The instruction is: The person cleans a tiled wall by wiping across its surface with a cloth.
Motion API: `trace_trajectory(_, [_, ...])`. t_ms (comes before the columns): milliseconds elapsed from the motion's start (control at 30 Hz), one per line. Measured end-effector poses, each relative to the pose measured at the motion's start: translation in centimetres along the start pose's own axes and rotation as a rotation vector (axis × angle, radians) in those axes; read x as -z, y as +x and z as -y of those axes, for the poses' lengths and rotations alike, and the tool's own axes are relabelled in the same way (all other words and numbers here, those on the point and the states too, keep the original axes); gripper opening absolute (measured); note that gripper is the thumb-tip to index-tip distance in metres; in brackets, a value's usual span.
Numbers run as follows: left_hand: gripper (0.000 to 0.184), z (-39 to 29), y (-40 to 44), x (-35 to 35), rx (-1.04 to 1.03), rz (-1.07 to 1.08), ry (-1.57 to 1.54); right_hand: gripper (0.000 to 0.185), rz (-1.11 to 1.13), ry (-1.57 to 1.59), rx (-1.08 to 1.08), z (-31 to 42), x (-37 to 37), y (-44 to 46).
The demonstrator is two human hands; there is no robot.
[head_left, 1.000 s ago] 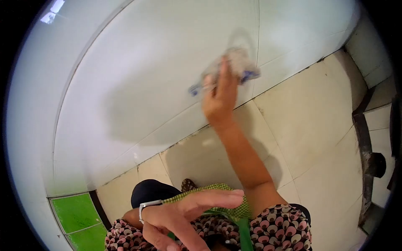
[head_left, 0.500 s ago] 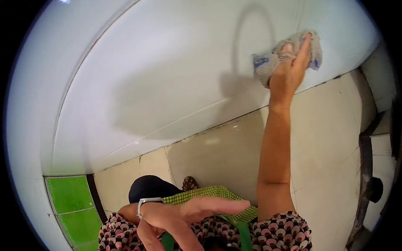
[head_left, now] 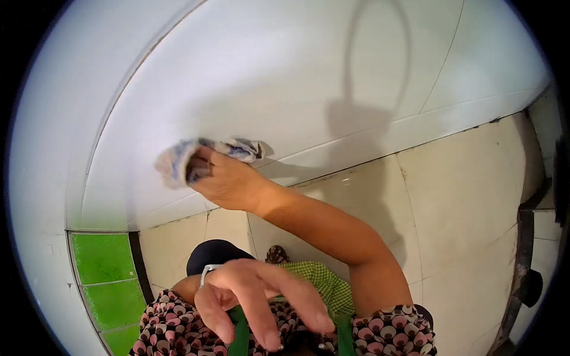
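A crumpled greyish cloth with blue marks [head_left: 175, 166] lies against the white tiled wall [head_left: 267, 77], its left part blurred. My right hand [head_left: 222, 178] is closed on this cloth and presses it to the wall's lower left part; some fingertips are hidden by the cloth. Close to the camera, my left hand [head_left: 258, 296] is held in front of my patterned top, with a pale band [head_left: 209, 274] at the wrist. Its fingers are apart and bent downward, holding nothing.
Beige floor tiles [head_left: 463, 196] meet the wall along a dark joint. Green tiles [head_left: 107, 258] stand at the lower left. A dark-edged ledge with a round black object [head_left: 530, 288] is at the right. A patterned shoe [head_left: 276, 254] shows below.
My right hand has swept the cloth first to the right, then far left and lower along the wall. My left hand has turned, its fingers now pointing more downward.
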State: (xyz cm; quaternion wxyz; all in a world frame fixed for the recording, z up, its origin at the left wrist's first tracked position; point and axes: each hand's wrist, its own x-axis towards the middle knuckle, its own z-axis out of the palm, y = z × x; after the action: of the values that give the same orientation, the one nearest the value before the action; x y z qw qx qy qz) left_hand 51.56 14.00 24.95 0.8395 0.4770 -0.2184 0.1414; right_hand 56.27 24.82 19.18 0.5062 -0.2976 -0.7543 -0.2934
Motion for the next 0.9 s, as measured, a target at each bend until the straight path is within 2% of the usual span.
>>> trace_trajectory(67, [0.031, 0.3, 0.3, 0.4, -0.079, -0.127, -0.016, 0.037, 0.388, 0.148, -0.052, 0.7, -2.0, -4.4])
trace_trajectory(133, [0.029, 1.0, -0.2, 1.4, -0.204, -0.235, 0.048, 0.038, 0.488, 0.271, -0.316, 0.2, -1.9, -8.1])
trace_trajectory(200, [0.026, 1.6, -1.2, 2.2, -0.287, -0.322, 0.099, 0.034, 0.169, 0.08, -0.558, 0.6, -2.4, -13.6])
trace_trajectory(267, [0.025, 1.7, -3.2, 3.1, -0.319, -0.307, 0.076, 0.043, 0.135, 0.017, -0.598, -1.4, -0.6, -15.6])
trace_trajectory(333, [0.024, 1.8, -5.4, 3.7, -0.294, -0.287, 0.066, 0.043, -0.003, -0.262, -0.657, -2.6, -0.3, -16.5])
trace_trajectory(400, [0.023, 2.2, -7.7, 4.3, -0.289, -0.284, 0.055, 0.044, -0.178, -0.238, -0.857, -4.6, -0.8, -18.9])
trace_trajectory(433, [0.023, 2.2, -8.8, 4.4, -0.291, -0.284, 0.056, 0.043, -0.271, -0.35, -0.724, -5.9, -0.8, -19.2])
trace_trajectory(500, [0.022, 2.3, -11.1, 4.1, -0.303, -0.291, 0.066, 0.046, -0.413, -0.43, -0.658, -6.5, 0.3, -17.5])
trace_trajectory(533, [0.022, 2.3, -11.8, 4.0, -0.311, -0.298, 0.073, 0.051, -0.445, -0.409, -0.729, -6.5, 0.9, -16.1])
trace_trajectory(600, [0.022, 2.4, -12.7, 4.3, -0.307, -0.303, 0.078, 0.052, -0.653, -0.014, -0.923, -5.5, 0.8, -13.1])
trace_trajectory(667, [0.021, 2.8, -12.8, 4.2, -0.294, -0.307, 0.083, 0.048, -0.464, -0.357, -0.655, -6.6, 1.5, -11.8])
trace_trajectory(733, [0.02, 3.1, -12.9, 4.7, -0.293, -0.325, 0.084, 0.042, -0.25, -0.369, -0.707, -8.4, 2.4, -11.7])
trace_trajectory(800, [0.02, 3.6, -12.9, 5.0, -0.295, -0.347, 0.094, 0.041, -0.202, -0.321, -0.703, -8.7, 0.9, -11.5])
trace_trajectory(900, [0.019, 3.2, -14.6, 3.7, -0.307, -0.387, 0.11, 0.04, -0.147, -0.16, -0.62, -2.2, -5.5, -9.6])
